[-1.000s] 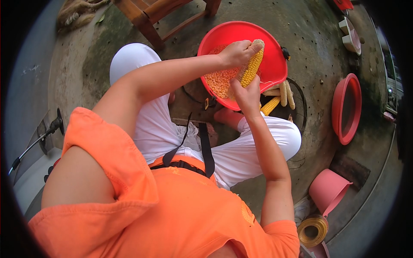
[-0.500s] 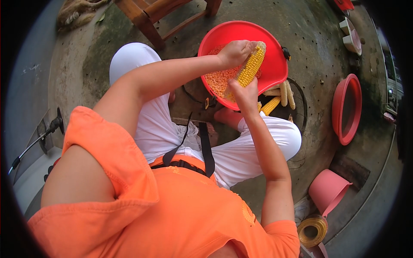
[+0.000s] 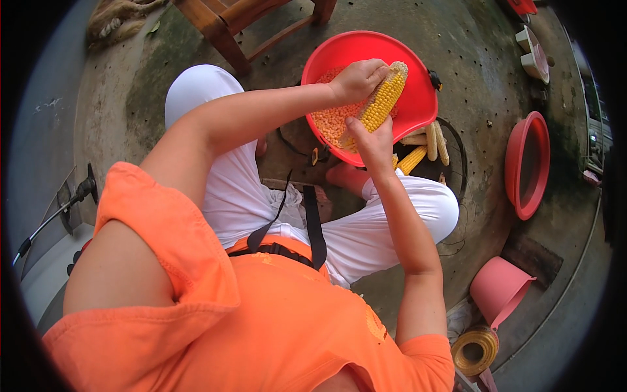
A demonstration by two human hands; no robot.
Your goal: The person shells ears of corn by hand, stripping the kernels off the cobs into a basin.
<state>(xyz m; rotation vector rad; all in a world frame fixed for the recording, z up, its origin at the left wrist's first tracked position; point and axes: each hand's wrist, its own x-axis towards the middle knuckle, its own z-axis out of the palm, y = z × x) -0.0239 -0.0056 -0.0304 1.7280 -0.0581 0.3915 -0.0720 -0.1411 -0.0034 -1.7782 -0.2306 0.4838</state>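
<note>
A yellow ear of corn [image 3: 386, 99] is held at a slant over a red basin [image 3: 366, 44], its upper end bare of kernels. My right hand [image 3: 373, 142] wraps round the lower end of the ear, thumb lying along it. Curled fingers of my left hand [image 3: 356, 83] press against the ear's upper left side, where a stripped strip shows. Loose orange kernels [image 3: 332, 121] cover the basin's bottom on the left. Beside the basin, close to my right knee, lie another yellow ear [image 3: 412, 160] and several pale bare cobs [image 3: 432, 141].
A wooden chair [image 3: 225, 23] stands beyond the basin to the left. On the right are a round red tub [image 3: 509, 166], a pink bucket [image 3: 496, 287] and a roll of yellowish tape or hose [image 3: 474, 351]. A dark clip [image 3: 434, 81] sits by the basin's right rim.
The ear has shifted slightly to the right and upward. My left fingers have moved a little up along its side; both hands keep their hold.
</note>
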